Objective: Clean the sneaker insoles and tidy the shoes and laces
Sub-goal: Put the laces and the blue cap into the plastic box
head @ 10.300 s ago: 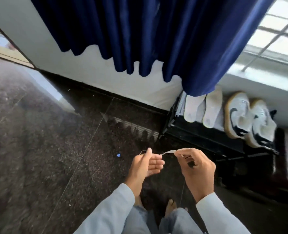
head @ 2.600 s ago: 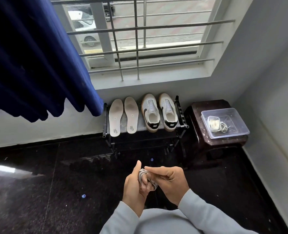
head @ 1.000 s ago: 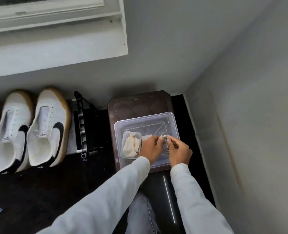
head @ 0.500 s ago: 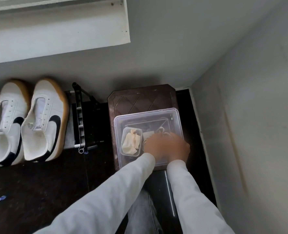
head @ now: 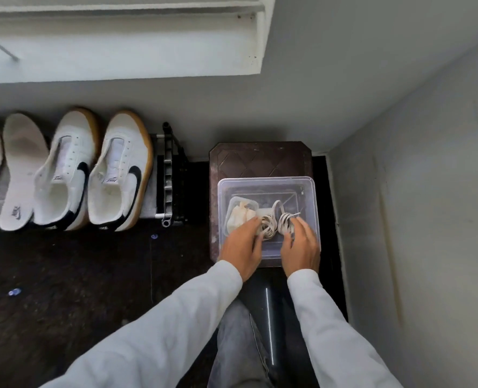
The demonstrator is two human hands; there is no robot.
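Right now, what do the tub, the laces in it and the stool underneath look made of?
The tub: clear glossy plastic; the stool shows through it. The laces: flat woven fabric, off-white, matt, lying in soft loops. The stool: dark brown with a moulded diamond pattern and faint sheen, probably plastic, possibly wood.

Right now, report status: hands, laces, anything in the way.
Left hand grips the left lace coil, right hand the right lace coil. Both coils inside the clear tub. Small cloth container beside them, nothing blocking.
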